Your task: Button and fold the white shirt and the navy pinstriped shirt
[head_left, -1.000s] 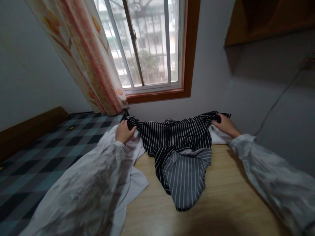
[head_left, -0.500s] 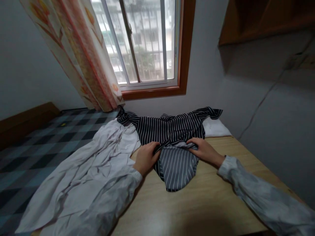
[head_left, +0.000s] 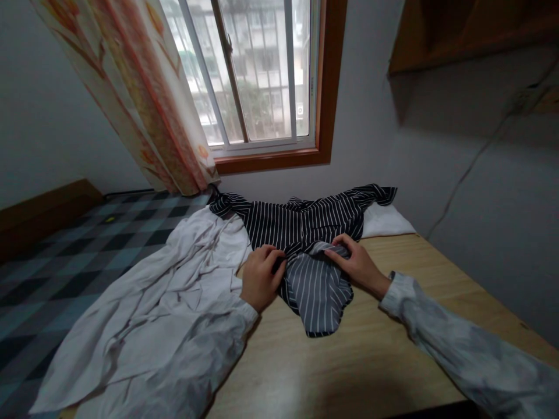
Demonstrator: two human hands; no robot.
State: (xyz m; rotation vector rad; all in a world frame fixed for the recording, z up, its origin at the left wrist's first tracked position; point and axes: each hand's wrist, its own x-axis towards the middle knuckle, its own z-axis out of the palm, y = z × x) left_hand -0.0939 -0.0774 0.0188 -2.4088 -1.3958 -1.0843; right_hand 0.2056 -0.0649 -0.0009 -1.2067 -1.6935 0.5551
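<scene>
A black shirt with white stripes (head_left: 279,224) lies spread on the wooden table, its sleeves stretched out to both sides at the far end. Its near part is turned so the greyer inner side faces up, and the hem hangs toward me. My left hand (head_left: 263,275) is closed on the shirt's left edge, thumb and fingers pinching the fabric. On the other side my right hand (head_left: 357,266) grips a gathered fold of the cloth between thumb and fingers. The fabric between the two hands is bunched.
A crumpled white garment (head_left: 152,314) covers the left of the wooden table (head_left: 305,378). Folded white cloth (head_left: 386,221) lies under the right sleeve. A checked bedspread (head_left: 105,250) is at left, a curtain (head_left: 148,105) and window (head_left: 262,75) behind, a shelf (head_left: 463,41) at upper right.
My right hand has shifted slightly left and lifted the gathered fold a little. The hanging hem has narrowed and creased. My left hand stays at nearly the same place on the shirt.
</scene>
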